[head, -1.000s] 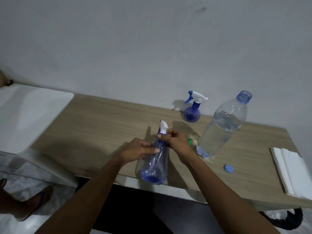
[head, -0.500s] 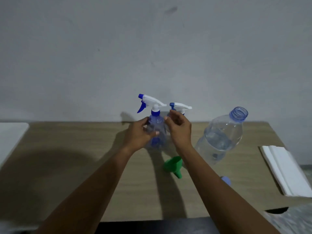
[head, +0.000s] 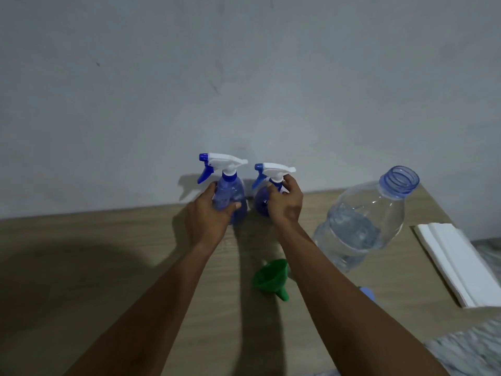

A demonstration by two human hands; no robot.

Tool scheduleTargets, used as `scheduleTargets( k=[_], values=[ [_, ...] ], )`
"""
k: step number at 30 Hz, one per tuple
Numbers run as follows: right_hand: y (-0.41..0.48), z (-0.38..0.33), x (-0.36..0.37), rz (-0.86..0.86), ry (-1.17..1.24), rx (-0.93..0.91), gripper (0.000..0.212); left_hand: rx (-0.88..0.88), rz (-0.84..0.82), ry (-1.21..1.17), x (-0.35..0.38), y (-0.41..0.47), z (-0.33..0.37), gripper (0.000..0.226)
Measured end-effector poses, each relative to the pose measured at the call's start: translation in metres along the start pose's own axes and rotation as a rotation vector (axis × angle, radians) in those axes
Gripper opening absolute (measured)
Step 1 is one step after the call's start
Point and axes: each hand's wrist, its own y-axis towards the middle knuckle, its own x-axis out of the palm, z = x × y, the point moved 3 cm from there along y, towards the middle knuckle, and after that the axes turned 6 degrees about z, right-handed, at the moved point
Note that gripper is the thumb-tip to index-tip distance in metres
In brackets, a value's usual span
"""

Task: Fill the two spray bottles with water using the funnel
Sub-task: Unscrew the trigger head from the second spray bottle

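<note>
Two blue spray bottles with white trigger heads stand side by side at the back of the wooden table (head: pixel 108 267), against the wall. My left hand (head: pixel 208 213) grips the body of the left spray bottle (head: pixel 230 191). My right hand (head: pixel 284 202) holds the right spray bottle (head: pixel 261 202) around its neck, fingers curled under the trigger head. A green funnel (head: pixel 271 276) lies on its side between my forearms. A large clear water bottle (head: pixel 360 221), uncapped and partly filled, stands to the right.
A blue bottle cap (head: pixel 367 291) lies just behind my right forearm. A stack of white napkins (head: pixel 458 261) sits at the table's right edge. The grey wall rises directly behind the spray bottles.
My left hand carried one spray bottle from the table's front edge to the back beside the other. My right hand shifted from that bottle's head to the second bottle's neck.
</note>
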Motion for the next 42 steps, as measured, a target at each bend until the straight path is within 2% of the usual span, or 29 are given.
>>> scheduleTargets(
  k=[3,7,10,13,15,21,25,33,40,42],
  values=[
    [-0.005,-0.001,0.001,0.028,-0.008,0.012,0.024,-0.014,-0.010,-0.025,0.001,-0.002,0.000,0.056],
    [-0.022,-0.012,-0.008,0.043,-0.008,0.014,0.024,-0.038,-0.013,-0.055,-0.009,-0.009,0.004,0.073],
    [-0.043,-0.025,-0.020,0.021,-0.016,-0.055,0.024,-0.061,0.028,-0.090,-0.028,-0.030,0.006,0.065],
    [-0.071,-0.039,-0.035,-0.072,-0.043,-0.154,0.025,-0.061,0.005,-0.210,-0.046,-0.059,0.004,0.041],
    [-0.092,-0.044,-0.042,-0.187,-0.069,-0.220,0.025,-0.063,-0.063,-0.280,-0.056,-0.079,0.002,0.036],
    [-0.144,-0.031,-0.073,-0.512,-0.170,-0.422,0.027,0.019,-0.141,-0.318,-0.093,-0.150,0.014,0.061],
    [-0.160,-0.012,-0.089,-0.673,-0.258,-0.466,0.026,-0.057,-0.158,-0.356,-0.092,-0.191,-0.005,0.040],
    [-0.172,0.022,-0.121,-0.762,-0.286,-0.491,0.027,-0.214,-0.140,-0.340,-0.078,-0.241,-0.005,0.026],
    [-0.165,0.029,-0.134,-0.851,-0.307,-0.530,0.024,-0.251,-0.131,-0.297,-0.072,-0.257,-0.008,0.030],
    [-0.159,0.028,-0.136,-0.899,-0.345,-0.557,0.023,-0.238,-0.128,-0.259,-0.072,-0.258,-0.005,0.039]
  ],
)
